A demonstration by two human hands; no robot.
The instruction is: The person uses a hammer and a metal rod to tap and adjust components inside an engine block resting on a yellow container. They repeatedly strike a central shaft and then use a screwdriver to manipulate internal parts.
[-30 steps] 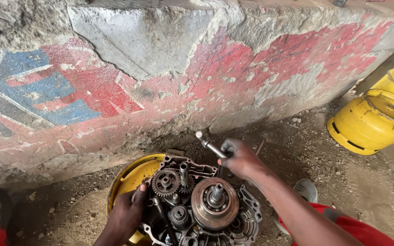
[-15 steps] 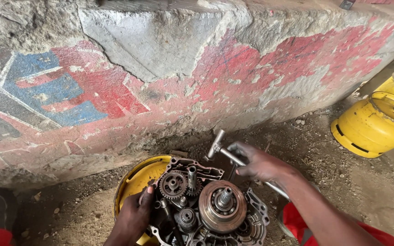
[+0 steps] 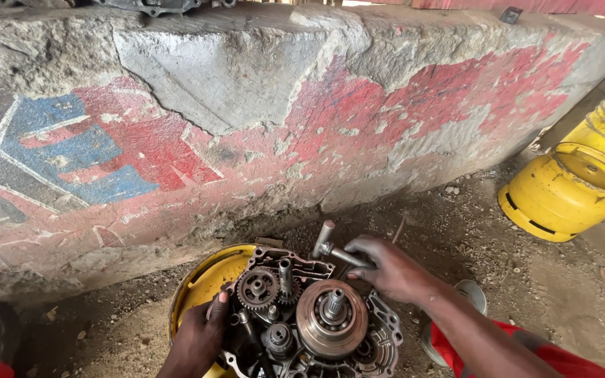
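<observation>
Low at 6 o'clock, on the dirt floor (image 3: 540, 294), sits the greasy open metal engine case with gears and a round clutch hub (image 3: 316, 322), resting in a yellow dish-shaped pan (image 3: 208, 280). Left hand (image 3: 201, 336) grips the case's 9 o'clock edge, fingers curled on it. Right hand (image 3: 386, 266), forearm entering from 4 o'clock, is closed around a grey metal T-handle wrench (image 3: 330, 248) at the case's 1 o'clock edge. Painted concrete wall (image 3: 281, 126) stands close at 12 o'clock; open dirt lies toward 3 o'clock, short of the yellow metal cylinder (image 3: 561, 196).
</observation>
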